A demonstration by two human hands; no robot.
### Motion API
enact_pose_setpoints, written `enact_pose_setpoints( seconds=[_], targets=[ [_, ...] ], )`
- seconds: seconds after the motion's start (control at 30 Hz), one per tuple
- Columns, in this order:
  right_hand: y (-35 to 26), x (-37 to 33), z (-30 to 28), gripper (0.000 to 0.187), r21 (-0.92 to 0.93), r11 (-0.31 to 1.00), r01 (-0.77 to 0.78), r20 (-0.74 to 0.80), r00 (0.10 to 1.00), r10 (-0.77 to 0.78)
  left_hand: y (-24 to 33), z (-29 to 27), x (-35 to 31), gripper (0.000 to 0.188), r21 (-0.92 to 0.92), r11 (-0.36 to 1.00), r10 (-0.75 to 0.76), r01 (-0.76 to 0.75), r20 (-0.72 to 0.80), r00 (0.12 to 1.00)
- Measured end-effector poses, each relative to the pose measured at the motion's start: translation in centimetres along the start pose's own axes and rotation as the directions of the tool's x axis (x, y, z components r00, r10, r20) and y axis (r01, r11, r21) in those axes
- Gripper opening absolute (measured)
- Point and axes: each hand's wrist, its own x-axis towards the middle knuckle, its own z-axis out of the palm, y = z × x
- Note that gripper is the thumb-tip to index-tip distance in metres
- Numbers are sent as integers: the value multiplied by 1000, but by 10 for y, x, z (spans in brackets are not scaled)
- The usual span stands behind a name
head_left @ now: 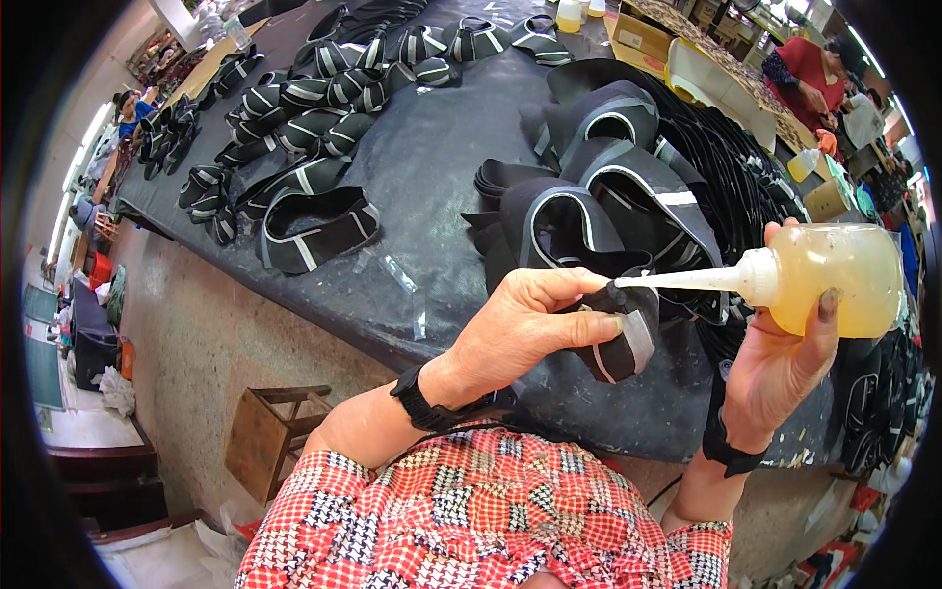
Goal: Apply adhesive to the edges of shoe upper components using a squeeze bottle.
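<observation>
My right hand (785,363) grips a clear squeeze bottle (844,280) of yellowish liquid, tipped on its side. Its long white nozzle points left and its tip meets the edge of a black fabric piece (610,358) with pale grey trim. That piece is pinched between the thumb and fingers of my left hand (535,319). Just beyond lie several black looped pieces (564,221) with white edging, next to a long stack of flat black pieces (721,147). To the left, a single black loop with white lines (314,231) rests on the dark table (422,147).
More black loops (334,93) lie in rows at the far left. An open cardboard box (643,41) and a yellow-edged tray (716,83) stand at the back right. A wooden stool (270,437) is below the table's left edge. People (814,79) work farther off.
</observation>
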Motion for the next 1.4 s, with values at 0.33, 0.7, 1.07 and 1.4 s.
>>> enact_pose_setpoints(
  seconds=[0.33,0.7,1.07,1.4],
  targets=[
    [-2,6,-6,60,-53,998,-19,17,1000,20,0,-2,3,23,10,1000,2,-2,0,1000],
    [4,12,-9,62,-49,997,-54,50,997,56,-3,-3,7,23,-15,1000,-4,3,-21,1000],
    [10,10,-10,63,-17,998,-61,28,998,61,-3,-3,10,22,-41,998,-42,42,-12,999],
    [11,12,-14,63,-13,997,-82,23,996,82,-5,-5,13,22,-40,997,-63,63,-12,998]
  ],
)
